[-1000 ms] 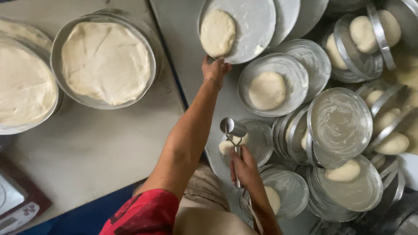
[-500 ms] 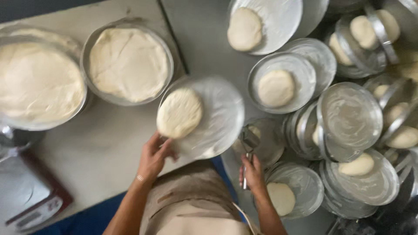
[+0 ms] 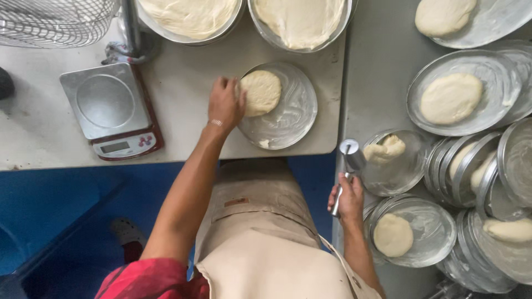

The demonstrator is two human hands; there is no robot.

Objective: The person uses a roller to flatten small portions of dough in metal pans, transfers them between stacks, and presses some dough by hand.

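Left hand down on the pale table, fingers half bent and pressed on the left side of a flat round of dough. Not gripping it, just touching and pushing. Dough sitting on a shiny round metal plate, up in the plate's top left part, close to the rim. Nearly round, so no clear long way to it.

Right hand closed tight around the handle of a metal scoop. Scoop almost straight up and down in the picture, leaning a little, round head at the far end away from the body and handle end down in the fist. Head just beside a small metal dish with a lumpy bit of dough in it.

On the left of the table, a kitchen scale with a square silver top and a red base. Well apart from the left hand. Above it, a wire basket at the top corner.

At the top edge, two big pans full of spread-out dough, side by side.

On the grey surface to the right, lots of metal plates, some stacked and leaning on each other, many with a dough round on them. One with a dough round right beside the right wrist.

Tan apron and red sleeve at the bottom. Blue floor under the table.
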